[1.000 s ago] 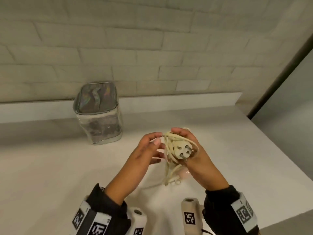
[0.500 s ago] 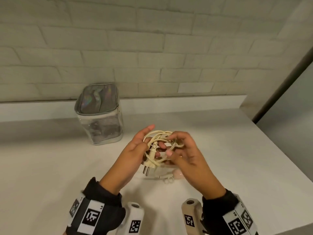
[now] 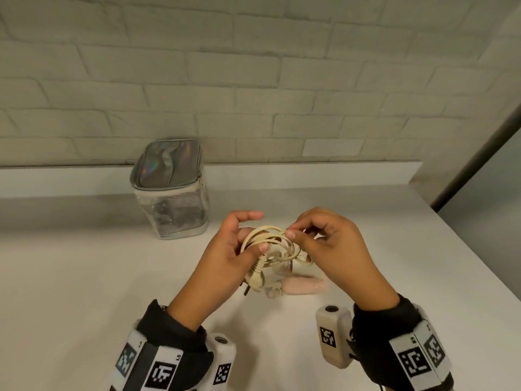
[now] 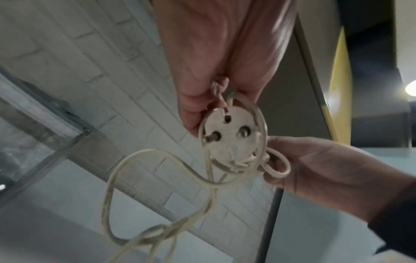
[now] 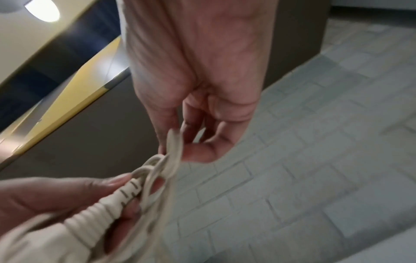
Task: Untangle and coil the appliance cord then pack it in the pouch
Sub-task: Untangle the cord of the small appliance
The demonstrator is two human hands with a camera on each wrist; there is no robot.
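Observation:
A cream appliance cord (image 3: 272, 244) hangs tangled between both hands above the white table (image 3: 84, 277). My left hand (image 3: 228, 255) grips the cord just behind its round plug (image 3: 255, 280), whose face with two pins shows in the left wrist view as the plug (image 4: 229, 138). My right hand (image 3: 324, 244) pinches a loop of the cord (image 5: 173, 147) between thumb and forefinger. A pink appliance body (image 3: 390, 287) lies on the table under the hands, joined to the cord. The pouch (image 3: 172, 190), clear-walled with a shiny silver lid, stands zipped at the back left.
A white brick wall (image 3: 253, 94) and a low ledge (image 3: 310, 173) run behind the table. The table's right edge (image 3: 479, 263) slants down beside a grey floor. Bare tabletop lies to the left of the hands.
The hands turned the bundle so the plug now hangs down in my left hand. My right hand shifted from holding the bundle to pinching a loop and drawing it rightward.

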